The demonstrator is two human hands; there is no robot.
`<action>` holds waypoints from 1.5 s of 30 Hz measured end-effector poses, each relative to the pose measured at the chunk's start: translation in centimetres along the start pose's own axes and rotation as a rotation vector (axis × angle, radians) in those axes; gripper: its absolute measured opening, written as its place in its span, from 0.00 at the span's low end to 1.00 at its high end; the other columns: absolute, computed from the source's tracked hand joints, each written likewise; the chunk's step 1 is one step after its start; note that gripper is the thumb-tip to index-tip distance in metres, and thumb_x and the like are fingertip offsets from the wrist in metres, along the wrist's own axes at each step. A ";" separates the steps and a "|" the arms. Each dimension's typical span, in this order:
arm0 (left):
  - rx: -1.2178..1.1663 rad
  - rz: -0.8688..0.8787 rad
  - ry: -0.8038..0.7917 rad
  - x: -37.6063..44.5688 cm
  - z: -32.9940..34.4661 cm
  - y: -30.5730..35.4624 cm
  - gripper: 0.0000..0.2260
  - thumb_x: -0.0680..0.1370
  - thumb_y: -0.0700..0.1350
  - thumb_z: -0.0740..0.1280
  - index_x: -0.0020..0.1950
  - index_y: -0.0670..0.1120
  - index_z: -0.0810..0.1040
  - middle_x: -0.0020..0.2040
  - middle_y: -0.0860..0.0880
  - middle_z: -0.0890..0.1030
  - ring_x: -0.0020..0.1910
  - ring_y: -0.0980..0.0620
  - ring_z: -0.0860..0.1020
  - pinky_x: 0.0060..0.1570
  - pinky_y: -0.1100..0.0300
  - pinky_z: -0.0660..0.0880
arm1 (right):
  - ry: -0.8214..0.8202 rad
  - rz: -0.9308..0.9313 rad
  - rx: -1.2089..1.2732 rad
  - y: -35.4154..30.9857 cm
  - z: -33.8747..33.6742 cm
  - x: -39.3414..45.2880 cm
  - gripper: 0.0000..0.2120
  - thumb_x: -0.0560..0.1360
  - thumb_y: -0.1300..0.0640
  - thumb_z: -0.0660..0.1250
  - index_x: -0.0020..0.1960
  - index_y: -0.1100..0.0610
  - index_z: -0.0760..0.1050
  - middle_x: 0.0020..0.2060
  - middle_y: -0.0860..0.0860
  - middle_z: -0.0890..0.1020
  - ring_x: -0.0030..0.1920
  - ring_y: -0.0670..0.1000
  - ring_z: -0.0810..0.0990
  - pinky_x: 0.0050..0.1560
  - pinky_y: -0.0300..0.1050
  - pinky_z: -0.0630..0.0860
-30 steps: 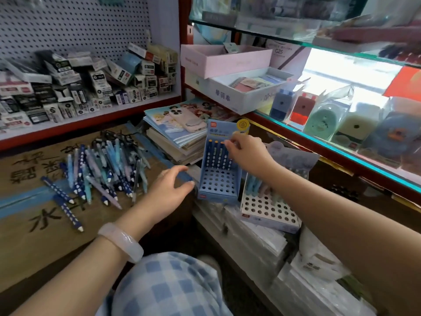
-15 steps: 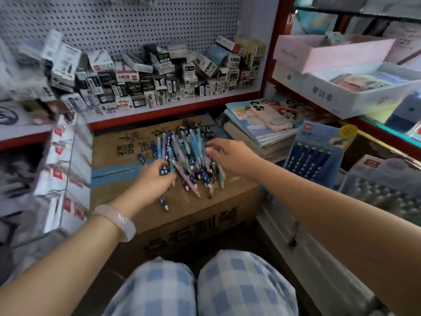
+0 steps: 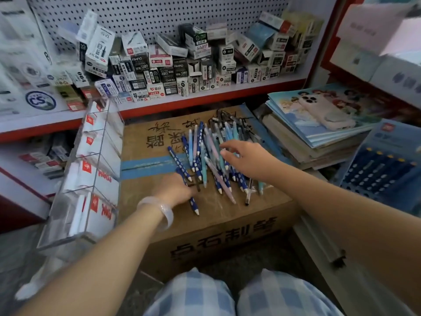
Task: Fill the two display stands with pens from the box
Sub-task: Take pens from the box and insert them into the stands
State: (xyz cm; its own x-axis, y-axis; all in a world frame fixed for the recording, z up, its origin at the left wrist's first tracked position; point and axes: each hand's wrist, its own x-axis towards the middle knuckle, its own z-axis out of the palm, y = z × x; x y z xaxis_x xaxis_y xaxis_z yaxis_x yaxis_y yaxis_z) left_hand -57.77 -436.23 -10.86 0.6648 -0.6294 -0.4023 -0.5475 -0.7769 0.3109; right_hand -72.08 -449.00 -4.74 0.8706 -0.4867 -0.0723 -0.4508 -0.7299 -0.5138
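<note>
Setting: a stationery shop corner. Rear wall was a white pegboard (image 3: 159,12) of small round holes. Below it ran a white shelf with a red front edge (image 3: 205,100), crowded with small cardboard product boxes (image 3: 173,65), stacked and tumbled. A second red-edged shelf (image 3: 27,126) stood at left, with a clear acrylic compartment rack (image 3: 91,169) leaning beside it. A red upright post (image 3: 328,35) divided the right side, where a pile of notebooks (image 3: 319,137) lay. Floor was dark grey (image 3: 250,263). Light was soft and even.
</note>
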 end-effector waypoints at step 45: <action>-0.324 -0.166 0.108 6.3 -3.0 0.8 0.12 0.79 0.42 0.61 0.37 0.41 0.68 0.29 0.42 0.73 0.26 0.47 0.71 0.29 0.58 0.68 | 0.149 0.051 0.118 6.3 -2.1 -3.2 0.17 0.81 0.51 0.55 0.68 0.51 0.69 0.60 0.49 0.77 0.58 0.48 0.76 0.52 0.39 0.72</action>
State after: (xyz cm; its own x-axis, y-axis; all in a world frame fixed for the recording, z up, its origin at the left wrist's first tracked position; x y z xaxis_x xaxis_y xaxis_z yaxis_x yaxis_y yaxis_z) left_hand -52.48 -440.87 -10.61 0.7903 -0.4791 -0.3819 -0.2502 -0.8213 0.5126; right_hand -78.16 -453.04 -5.97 0.8043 -0.5938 0.0225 -0.4596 -0.6456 -0.6099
